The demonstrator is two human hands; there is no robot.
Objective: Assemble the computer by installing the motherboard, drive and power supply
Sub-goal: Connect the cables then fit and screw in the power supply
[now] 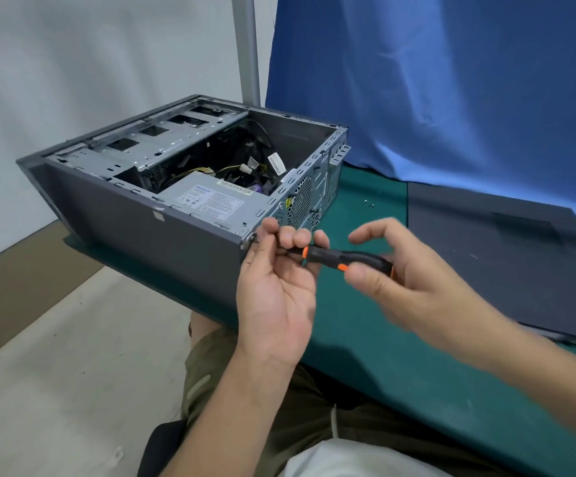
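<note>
At the near edge of the green table (400, 390), our right hand (403, 284) grips the black-and-orange plastic-handled screwdriver (345, 258) while our left hand (279, 273) pinches its shaft, likely steadying the tip on a rear-corner screw (255, 238). Beyond, the silver box-shaped power supply (211, 201) sits inside the open grey metal case (135, 232).

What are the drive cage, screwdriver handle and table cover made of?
Drive cage: bare sheet metal, likely steel; grey sheen, stamped holes, folded edges. Screwdriver handle: matte black with orange ends, probably plastic or rubber. Table cover: green, dull and flat, maybe rubber mat or felt; cannot tell which.
</note>
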